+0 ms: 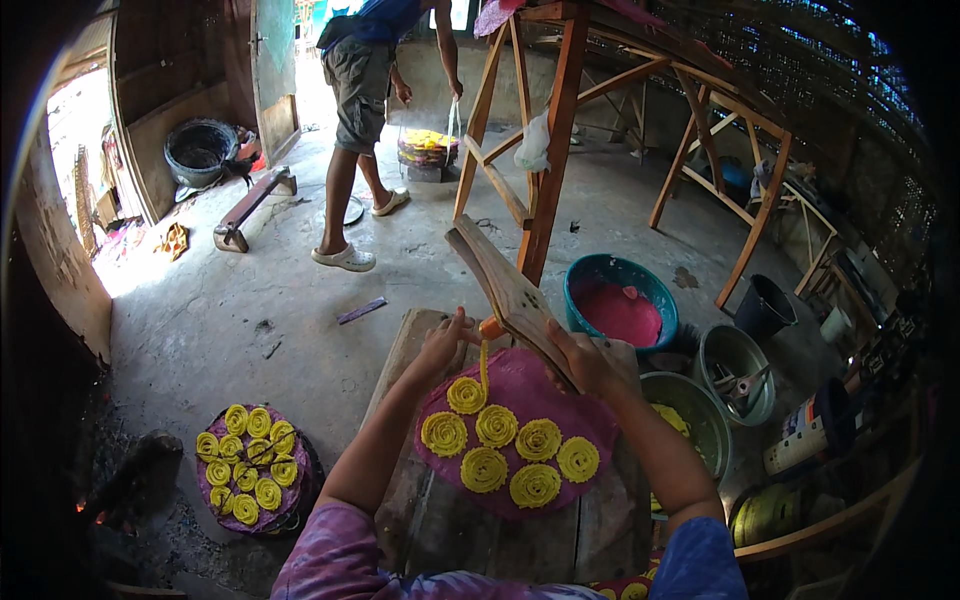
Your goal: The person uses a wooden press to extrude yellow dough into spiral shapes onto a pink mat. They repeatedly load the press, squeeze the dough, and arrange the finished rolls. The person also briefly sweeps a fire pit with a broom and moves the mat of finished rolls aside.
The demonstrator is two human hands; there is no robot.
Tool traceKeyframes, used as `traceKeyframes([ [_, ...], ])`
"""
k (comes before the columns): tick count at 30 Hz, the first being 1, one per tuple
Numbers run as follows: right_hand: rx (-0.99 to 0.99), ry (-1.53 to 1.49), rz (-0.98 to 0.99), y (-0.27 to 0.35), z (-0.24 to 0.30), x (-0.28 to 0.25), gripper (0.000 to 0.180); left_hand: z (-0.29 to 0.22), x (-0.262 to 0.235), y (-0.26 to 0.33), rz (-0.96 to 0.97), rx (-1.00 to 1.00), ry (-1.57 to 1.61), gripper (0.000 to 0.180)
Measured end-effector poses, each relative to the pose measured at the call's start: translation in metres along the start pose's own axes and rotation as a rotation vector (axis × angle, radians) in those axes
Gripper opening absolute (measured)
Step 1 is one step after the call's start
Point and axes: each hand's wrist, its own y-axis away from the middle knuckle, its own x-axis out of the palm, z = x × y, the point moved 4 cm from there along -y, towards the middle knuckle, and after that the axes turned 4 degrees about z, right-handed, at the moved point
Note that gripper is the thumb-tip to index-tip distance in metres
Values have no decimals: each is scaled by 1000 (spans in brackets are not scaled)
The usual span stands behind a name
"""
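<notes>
My right hand (598,362) grips the lower end of a hinged wooden press (520,300) made of two long boards, tilted up and away to the left. From an orange nozzle (490,328) on its side a yellow strand of dough (485,370) hangs down into a spiral (466,395). My left hand (445,342) is beside the nozzle with its fingers apart; whether the fingertips touch it is unclear. Beneath lies a pink-purple round sheet (515,365) bearing several yellow spirals, on a wooden board (480,535).
At left a round tray (300,490) of yellow spirals sits near embers (100,515). A teal basin (622,275) holds pink paste; a bucket (735,360) holds tools. Beyond stand a wooden trestle (560,150), a low bench (250,210) and a person (360,110) bending over a steaming stack (428,140).
</notes>
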Motion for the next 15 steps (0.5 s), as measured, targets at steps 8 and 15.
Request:
traceKeyframes([
  [8,-35,-163,-62,55,1,-2,62,-9,-16,77,-168,23,-527,63],
  [15,-37,-366,-133,104,-48,-17,62,-7,4,125,-145,64,-716,48],
])
